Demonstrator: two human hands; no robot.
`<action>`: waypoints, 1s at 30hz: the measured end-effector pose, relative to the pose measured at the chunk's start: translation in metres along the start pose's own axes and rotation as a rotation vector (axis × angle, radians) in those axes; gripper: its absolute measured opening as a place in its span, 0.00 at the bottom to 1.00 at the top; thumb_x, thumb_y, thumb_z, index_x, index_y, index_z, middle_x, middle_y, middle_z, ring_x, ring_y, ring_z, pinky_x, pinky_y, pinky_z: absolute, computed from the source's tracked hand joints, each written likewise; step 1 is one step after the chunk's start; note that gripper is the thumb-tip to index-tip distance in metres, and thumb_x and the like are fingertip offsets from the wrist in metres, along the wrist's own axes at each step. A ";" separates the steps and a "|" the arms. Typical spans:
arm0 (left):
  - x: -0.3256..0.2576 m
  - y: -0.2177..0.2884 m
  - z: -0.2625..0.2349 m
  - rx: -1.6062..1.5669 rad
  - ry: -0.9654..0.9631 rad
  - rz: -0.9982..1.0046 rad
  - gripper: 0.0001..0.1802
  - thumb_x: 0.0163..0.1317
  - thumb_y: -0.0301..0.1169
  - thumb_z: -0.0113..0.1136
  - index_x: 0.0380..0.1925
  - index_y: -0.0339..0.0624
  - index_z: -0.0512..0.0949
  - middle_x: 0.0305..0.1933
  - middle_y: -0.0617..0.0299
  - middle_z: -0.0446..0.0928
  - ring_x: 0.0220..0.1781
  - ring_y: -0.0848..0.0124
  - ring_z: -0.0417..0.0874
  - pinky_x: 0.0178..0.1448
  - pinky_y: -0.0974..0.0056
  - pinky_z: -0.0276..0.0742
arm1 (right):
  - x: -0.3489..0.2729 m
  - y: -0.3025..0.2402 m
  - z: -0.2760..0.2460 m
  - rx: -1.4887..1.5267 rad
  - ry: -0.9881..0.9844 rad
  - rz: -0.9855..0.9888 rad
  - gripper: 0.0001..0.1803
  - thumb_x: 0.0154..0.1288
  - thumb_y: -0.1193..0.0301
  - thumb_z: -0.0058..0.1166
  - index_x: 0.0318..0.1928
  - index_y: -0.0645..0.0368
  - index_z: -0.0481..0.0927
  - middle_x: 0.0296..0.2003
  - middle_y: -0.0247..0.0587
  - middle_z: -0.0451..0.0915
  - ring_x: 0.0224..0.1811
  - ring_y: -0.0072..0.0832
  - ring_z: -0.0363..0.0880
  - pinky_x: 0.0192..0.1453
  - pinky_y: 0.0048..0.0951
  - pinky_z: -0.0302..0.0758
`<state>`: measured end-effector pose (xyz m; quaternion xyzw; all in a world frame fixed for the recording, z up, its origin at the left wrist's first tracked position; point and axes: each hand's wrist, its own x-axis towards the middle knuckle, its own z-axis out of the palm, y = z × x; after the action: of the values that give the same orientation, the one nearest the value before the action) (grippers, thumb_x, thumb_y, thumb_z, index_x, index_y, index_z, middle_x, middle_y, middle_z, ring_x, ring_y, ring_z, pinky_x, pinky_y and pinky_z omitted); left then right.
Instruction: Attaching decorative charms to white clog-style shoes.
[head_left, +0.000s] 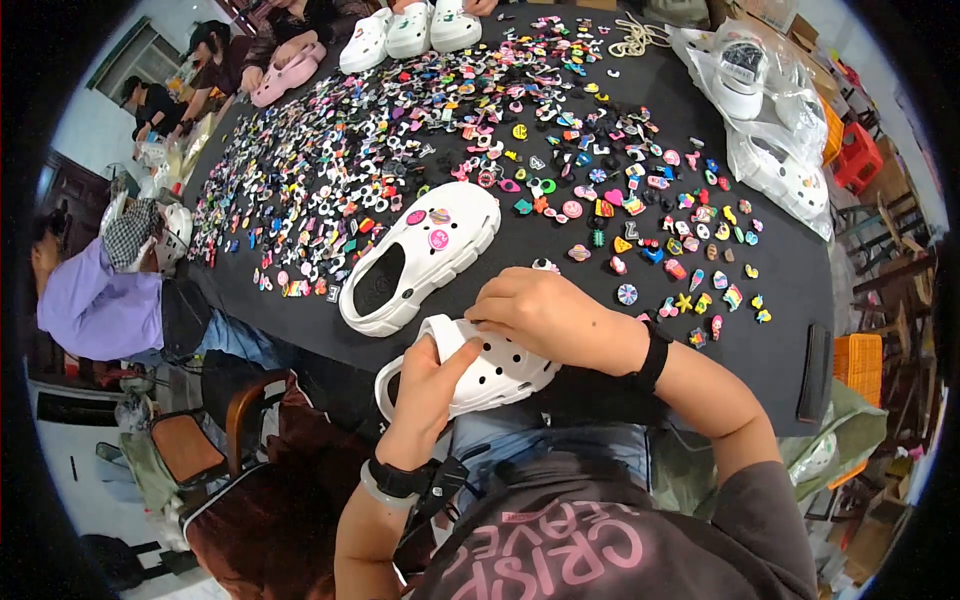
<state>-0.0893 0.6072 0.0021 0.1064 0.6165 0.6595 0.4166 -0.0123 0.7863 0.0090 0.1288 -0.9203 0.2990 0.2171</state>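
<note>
A white clog (500, 375) with round holes in its upper is at the table's near edge. My left hand (428, 390) grips it by the heel-strap side, thumb lying on the upper. Over the same clog bends my right hand (550, 315), its fingertips pinched together at the edge of the foot opening. Whatever those fingertips hold, if anything, is hidden. Just beyond lies a second white clog (465, 220), fitted with a pink oval charm, a planet-shaped charm and a round pink charm. A small white-and-black charm (545, 265) sits beside my right hand.
Shoe charms (350, 160) cover much of the black table (800, 300); a looser group (660, 230) lies at right. Bagged white clogs (785, 170) rest at far right, cord (640, 37) behind. Other people handle a pink clog (290, 75) and white clogs (408, 32) across the table.
</note>
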 end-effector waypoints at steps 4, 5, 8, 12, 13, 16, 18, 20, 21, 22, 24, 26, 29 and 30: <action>0.005 -0.003 -0.003 0.076 -0.010 0.032 0.11 0.58 0.23 0.60 0.42 0.33 0.76 0.39 0.60 0.79 0.39 0.77 0.79 0.43 0.69 0.75 | 0.006 -0.014 -0.007 -0.307 -0.109 -0.132 0.07 0.49 0.73 0.54 0.31 0.61 0.77 0.29 0.39 0.76 0.35 0.33 0.76 0.41 0.28 0.75; 0.005 -0.002 -0.001 0.068 -0.004 0.039 0.11 0.58 0.23 0.60 0.41 0.33 0.77 0.39 0.61 0.79 0.39 0.77 0.78 0.43 0.70 0.74 | 0.006 -0.016 -0.006 -0.308 -0.118 -0.139 0.07 0.49 0.73 0.54 0.31 0.61 0.77 0.29 0.39 0.76 0.35 0.33 0.76 0.41 0.28 0.75; 0.005 -0.004 -0.003 0.079 0.009 0.055 0.10 0.58 0.23 0.60 0.40 0.33 0.77 0.39 0.61 0.79 0.39 0.77 0.78 0.43 0.70 0.73 | 0.009 -0.023 -0.001 -0.394 -0.123 -0.175 0.07 0.48 0.73 0.55 0.29 0.61 0.76 0.27 0.38 0.75 0.32 0.32 0.76 0.37 0.28 0.75; 0.006 -0.003 -0.002 0.142 0.023 0.039 0.09 0.58 0.22 0.60 0.40 0.34 0.78 0.38 0.62 0.79 0.38 0.77 0.78 0.42 0.70 0.73 | 0.016 -0.029 -0.007 -0.417 -0.291 -0.129 0.10 0.45 0.73 0.56 0.30 0.62 0.75 0.28 0.40 0.74 0.32 0.33 0.76 0.37 0.29 0.75; 0.005 -0.004 0.000 0.112 0.034 0.053 0.09 0.58 0.22 0.60 0.39 0.34 0.78 0.37 0.62 0.79 0.38 0.77 0.78 0.42 0.70 0.73 | 0.018 -0.029 -0.009 -0.391 -0.319 -0.130 0.09 0.45 0.73 0.56 0.29 0.62 0.75 0.27 0.41 0.74 0.32 0.34 0.77 0.36 0.29 0.76; 0.000 0.001 0.001 0.121 0.065 0.049 0.08 0.57 0.21 0.60 0.38 0.35 0.78 0.37 0.62 0.80 0.38 0.76 0.79 0.41 0.70 0.74 | 0.023 -0.034 -0.010 -0.361 -0.283 -0.129 0.07 0.45 0.73 0.57 0.26 0.62 0.76 0.25 0.41 0.75 0.31 0.35 0.78 0.33 0.30 0.77; 0.001 -0.004 -0.004 0.110 0.081 0.050 0.08 0.57 0.20 0.60 0.37 0.35 0.78 0.37 0.61 0.80 0.37 0.77 0.79 0.41 0.70 0.74 | 0.024 -0.036 -0.009 -0.375 -0.286 -0.124 0.07 0.44 0.73 0.57 0.26 0.62 0.76 0.25 0.42 0.76 0.30 0.35 0.79 0.31 0.32 0.78; 0.001 -0.005 -0.006 0.095 0.079 0.037 0.08 0.56 0.21 0.60 0.37 0.34 0.77 0.37 0.61 0.79 0.38 0.76 0.79 0.41 0.70 0.74 | 0.026 -0.038 -0.009 -0.406 -0.295 -0.125 0.07 0.43 0.74 0.58 0.26 0.62 0.76 0.24 0.42 0.76 0.30 0.35 0.79 0.30 0.32 0.77; 0.002 -0.005 -0.006 0.094 0.069 0.038 0.08 0.56 0.21 0.60 0.37 0.34 0.77 0.37 0.61 0.79 0.38 0.76 0.79 0.41 0.70 0.74 | 0.026 -0.037 -0.006 -0.420 -0.263 -0.131 0.07 0.43 0.73 0.58 0.25 0.62 0.76 0.24 0.41 0.75 0.29 0.34 0.79 0.29 0.30 0.76; 0.003 -0.005 -0.006 0.093 0.069 0.036 0.08 0.56 0.21 0.61 0.37 0.33 0.77 0.37 0.61 0.79 0.38 0.76 0.79 0.41 0.70 0.74 | 0.025 -0.035 -0.006 -0.427 -0.263 -0.125 0.07 0.43 0.73 0.58 0.25 0.62 0.76 0.24 0.41 0.75 0.29 0.34 0.79 0.29 0.30 0.76; 0.004 -0.003 -0.005 0.093 0.065 0.035 0.08 0.56 0.21 0.61 0.37 0.33 0.77 0.37 0.61 0.79 0.38 0.76 0.79 0.41 0.70 0.74 | 0.025 -0.033 -0.009 -0.379 -0.230 -0.121 0.06 0.46 0.71 0.57 0.25 0.61 0.80 0.24 0.42 0.79 0.29 0.36 0.81 0.31 0.33 0.78; 0.005 -0.003 -0.003 0.106 0.069 0.036 0.09 0.56 0.21 0.61 0.38 0.33 0.77 0.38 0.60 0.79 0.38 0.76 0.79 0.41 0.70 0.74 | 0.023 -0.024 -0.005 -0.398 -0.215 -0.148 0.06 0.46 0.71 0.56 0.25 0.61 0.77 0.23 0.41 0.77 0.28 0.34 0.79 0.29 0.31 0.77; 0.006 -0.002 -0.003 0.102 0.034 0.036 0.09 0.57 0.21 0.61 0.38 0.32 0.77 0.38 0.60 0.79 0.39 0.76 0.79 0.42 0.69 0.74 | 0.017 -0.015 0.002 -0.425 -0.172 -0.182 0.07 0.47 0.71 0.55 0.26 0.61 0.74 0.22 0.39 0.74 0.27 0.31 0.77 0.28 0.28 0.75; 0.006 -0.003 -0.003 0.104 0.033 0.039 0.09 0.57 0.21 0.61 0.38 0.32 0.77 0.38 0.60 0.79 0.39 0.76 0.79 0.42 0.69 0.74 | 0.017 -0.016 0.003 -0.429 -0.145 -0.191 0.07 0.48 0.70 0.55 0.26 0.61 0.74 0.22 0.39 0.73 0.27 0.31 0.76 0.28 0.28 0.75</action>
<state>-0.0941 0.6085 -0.0032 0.1288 0.6548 0.6361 0.3873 -0.0226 0.7696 0.0230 0.1876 -0.9595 0.0649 0.2001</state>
